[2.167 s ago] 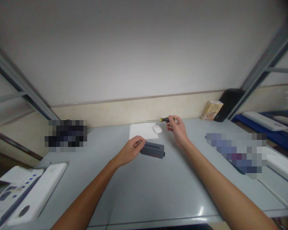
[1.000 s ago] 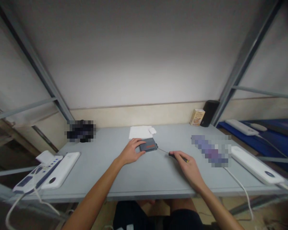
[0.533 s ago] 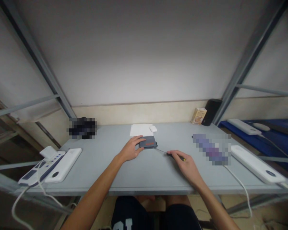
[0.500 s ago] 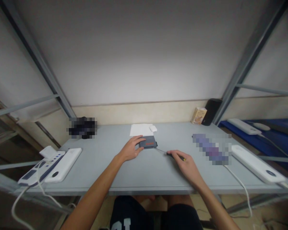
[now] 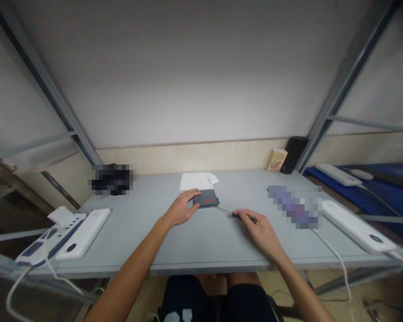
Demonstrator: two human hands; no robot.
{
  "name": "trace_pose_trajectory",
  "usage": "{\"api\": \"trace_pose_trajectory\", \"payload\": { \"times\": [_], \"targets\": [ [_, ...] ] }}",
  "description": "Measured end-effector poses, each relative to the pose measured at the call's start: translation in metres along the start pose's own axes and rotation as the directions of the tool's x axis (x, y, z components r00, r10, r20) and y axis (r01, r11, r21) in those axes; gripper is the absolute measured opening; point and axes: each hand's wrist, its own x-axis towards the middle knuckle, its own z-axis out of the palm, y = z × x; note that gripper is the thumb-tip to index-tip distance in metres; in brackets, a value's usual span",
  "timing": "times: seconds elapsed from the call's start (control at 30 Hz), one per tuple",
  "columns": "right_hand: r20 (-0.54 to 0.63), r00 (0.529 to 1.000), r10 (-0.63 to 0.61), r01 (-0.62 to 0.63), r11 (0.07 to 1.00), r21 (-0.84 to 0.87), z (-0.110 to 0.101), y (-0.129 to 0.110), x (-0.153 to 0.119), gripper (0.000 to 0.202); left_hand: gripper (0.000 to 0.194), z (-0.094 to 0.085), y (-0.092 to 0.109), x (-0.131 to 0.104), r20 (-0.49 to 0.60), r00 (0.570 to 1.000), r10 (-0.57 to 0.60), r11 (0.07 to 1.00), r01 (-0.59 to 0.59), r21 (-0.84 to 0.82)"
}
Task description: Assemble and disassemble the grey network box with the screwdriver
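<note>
Screwdriver (image 5: 236,215) and grey box (image 5: 205,197) meet near the middle of the desk (image 5: 181,255), a little closer to its far edge than its near one. The left hand (image 5: 180,210) grasps the box by its left end, fingers over the top and thumb at the near side. The right hand (image 5: 259,229) is closed around the screwdriver's dark handle, a bit of yellow showing, and the thin shaft slants toward the box's near right corner — whether the tip touches, I cannot tell. Just beyond the box, toward the far edge, lies a white sheet (image 5: 191,181) with a small white lump (image 5: 212,179) at its right side. At the desk's far right corner a carton (image 5: 276,160) stands beside a black upright object (image 5: 293,154). Near the left edge — toward the near corner — sit a power strip (image 5: 53,237) and a white slab (image 5: 89,232).
</note>
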Motion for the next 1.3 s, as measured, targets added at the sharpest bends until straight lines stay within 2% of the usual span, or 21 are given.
{"api": "trace_pose_trajectory", "payload": {
  "times": [0.57,0.7,0.87,1.0,1.13,1.3],
  "targets": [
    [0.010,1.000,0.002,-0.002,1.000,0.006,0.000,0.007,0.001,0.040,0.041,0.000,-0.006,0.000,0.039,0.997,-0.061,0.987,0.066,-0.144],
    [0.054,0.998,-0.025,0.025,1.000,-0.001,0.001,0.004,0.000,0.040,0.039,-0.001,-0.006,0.001,0.047,0.997,-0.065,0.983,0.072,-0.166],
    [0.171,0.976,-0.133,0.137,0.991,-0.009,0.013,-0.010,-0.002,0.037,0.037,0.000,-0.008,0.001,0.061,0.996,-0.064,0.983,0.073,-0.166],
    [0.274,0.935,-0.223,0.268,0.954,-0.138,0.023,-0.016,-0.004,0.034,0.037,0.000,-0.009,0.001,0.067,0.995,-0.068,0.981,0.079,-0.177],
    [0.304,0.926,-0.222,0.291,0.935,-0.202,0.027,-0.018,-0.003,0.035,0.036,0.000,-0.010,0.002,0.083,0.994,-0.076,0.978,0.091,-0.186],
    [0.312,0.919,-0.242,0.312,0.929,-0.200,0.028,-0.018,0.001,0.034,0.037,0.001,-0.010,0.002,0.075,0.994,-0.074,0.977,0.088,-0.196]
  ]
}}
